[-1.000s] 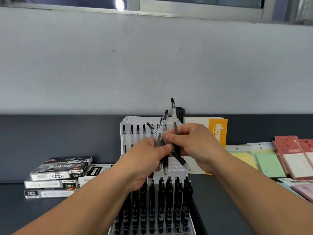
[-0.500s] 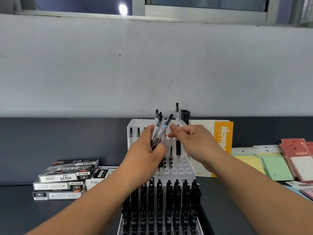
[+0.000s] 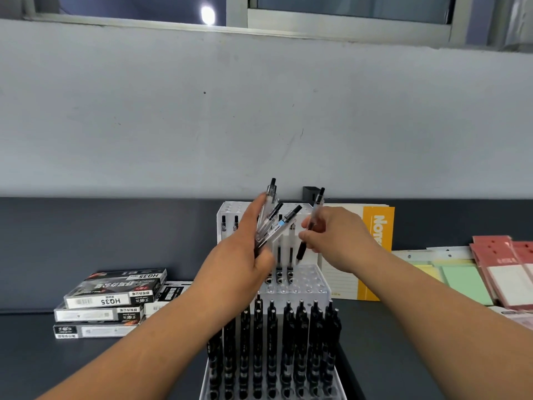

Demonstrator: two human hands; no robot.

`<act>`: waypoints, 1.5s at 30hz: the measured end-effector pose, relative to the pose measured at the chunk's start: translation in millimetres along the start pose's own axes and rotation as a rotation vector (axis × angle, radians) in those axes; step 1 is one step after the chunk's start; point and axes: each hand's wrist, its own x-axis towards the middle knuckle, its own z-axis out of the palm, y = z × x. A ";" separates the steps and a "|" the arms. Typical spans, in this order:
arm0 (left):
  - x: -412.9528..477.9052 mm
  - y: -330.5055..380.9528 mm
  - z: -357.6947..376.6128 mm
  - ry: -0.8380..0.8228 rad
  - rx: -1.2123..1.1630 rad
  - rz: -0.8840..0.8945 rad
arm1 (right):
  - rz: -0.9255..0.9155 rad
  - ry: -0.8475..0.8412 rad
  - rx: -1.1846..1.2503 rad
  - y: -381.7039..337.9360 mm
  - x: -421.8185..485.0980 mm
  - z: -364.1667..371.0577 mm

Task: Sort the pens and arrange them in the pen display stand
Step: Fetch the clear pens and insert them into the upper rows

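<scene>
Above the white display stand (image 3: 313, 285) on the counter (image 3: 389, 342), the right hand (image 3: 337, 238) pinches one pen (image 3: 311, 223) in curled fingers (image 3: 308, 236). The pen is near upright, tip down towards empty holes just below. The left hand (image 3: 245, 255) grips the remaining bundle (image 3: 272, 217) beside it.

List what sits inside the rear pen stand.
The rear pen stand holds a few clear pens upright; its front-right holes are empty. The left hand, gripping a pen bundle, covers its middle-left holes.

- Left hand (image 3: 242, 255) raised, back toward camera, fingers curled round a bundle of pens (image 3: 277, 220).
- Right hand (image 3: 340, 241) just beside it, thumb and fingertips pinching a single pen (image 3: 317, 204).
- Both forearms bare, reaching forward.
</scene>
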 end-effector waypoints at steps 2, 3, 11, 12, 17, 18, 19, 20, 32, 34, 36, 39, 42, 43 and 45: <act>4.6 -0.6 0.6 0.017 0.017 0.009 | 0.000 0.004 -0.039 0.0 3.3 5.3; 6.4 -1.5 1.3 0.022 0.018 0.010 | -0.003 -0.003 -0.083 0.6 4.7 8.1; 11.0 -10.9 10.1 0.022 -0.002 -0.024 | 0.061 -0.179 -0.242 14.4 14.5 29.9; 11.6 -11.5 10.6 0.022 -0.004 -0.026 | 0.067 -0.176 -0.222 16.1 15.3 30.4; 15.0 -12.6 13.0 0.026 -0.015 -0.033 | 0.056 -0.109 -0.145 23.0 15.3 29.9; 15.1 -12.9 13.3 0.025 -0.016 -0.035 | 0.052 -0.095 -0.153 23.6 15.3 30.7; 15.1 -13.2 13.9 0.022 -0.018 -0.038 | 0.050 -0.088 -0.168 24.0 15.5 31.3; 15.1 -13.6 14.7 0.018 -0.025 -0.044 | 0.047 -0.088 -0.186 24.5 16.2 31.6; 22.6 -14.8 18.1 -0.056 -0.124 -0.113 | -0.032 -0.141 -0.267 27.6 20.0 29.9; 23.0 -14.0 18.7 -0.073 -0.116 -0.106 | -0.032 -0.130 -0.271 27.6 18.0 31.8; 22.4 -13.5 19.4 -0.081 -0.115 -0.103 | -0.026 -0.120 -0.262 27.9 15.7 33.9; 20.7 -12.7 18.7 -0.074 -0.115 -0.102 | -0.013 -0.095 -0.267 27.5 14.6 36.2; 18.3 -11.5 17.3 -0.061 -0.118 -0.087 | -0.016 -0.086 -0.265 27.6 13.9 36.2; 17.6 -11.0 16.7 -0.056 -0.122 -0.084 | -0.014 -0.085 -0.253 28.2 13.7 36.0; 16.3 -10.0 15.7 -0.051 -0.129 -0.085 | -0.012 -0.076 -0.231 29.5 13.1 36.6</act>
